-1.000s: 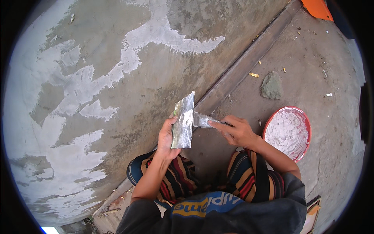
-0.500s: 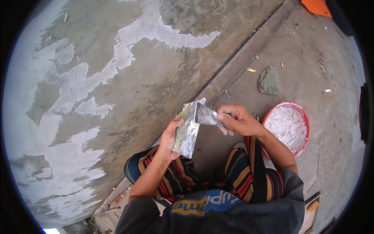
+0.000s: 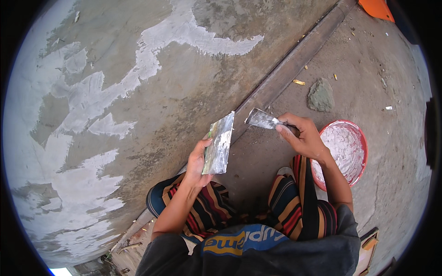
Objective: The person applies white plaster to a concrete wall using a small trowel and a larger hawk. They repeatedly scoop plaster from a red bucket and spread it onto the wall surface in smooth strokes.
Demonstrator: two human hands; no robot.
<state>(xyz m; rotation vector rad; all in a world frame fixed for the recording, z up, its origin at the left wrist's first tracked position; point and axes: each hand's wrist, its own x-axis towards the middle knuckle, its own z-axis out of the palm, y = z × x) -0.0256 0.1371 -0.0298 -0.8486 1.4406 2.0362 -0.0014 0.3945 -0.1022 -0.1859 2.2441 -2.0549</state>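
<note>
In my left hand (image 3: 199,161) is a wide, flat metal filling blade (image 3: 219,147), smeared with pale filler and held up at a slant. My right hand (image 3: 307,137) grips a putty knife (image 3: 263,119) by its handle, its coated blade pointing left. A gap separates the knife's tip from the wide blade. Right of my right forearm stands a red-rimmed tub (image 3: 343,154) of whitish, lumpy filler. To the left, the grey wall (image 3: 184,92) carries irregular white patches of spread filler (image 3: 110,89).
A ledge (image 3: 281,73) runs diagonally along the wall's foot. On the floor (image 3: 359,83) lie a grey-green stone (image 3: 321,95) and small yellow scraps (image 3: 299,82). Something orange (image 3: 377,9) shows at the top right. A framed wooden piece (image 3: 368,248) sits at the lower right.
The putty knife was against the wide blade and is now apart from it, drawn to the right and up with my right hand. The wide blade has tilted slightly.
</note>
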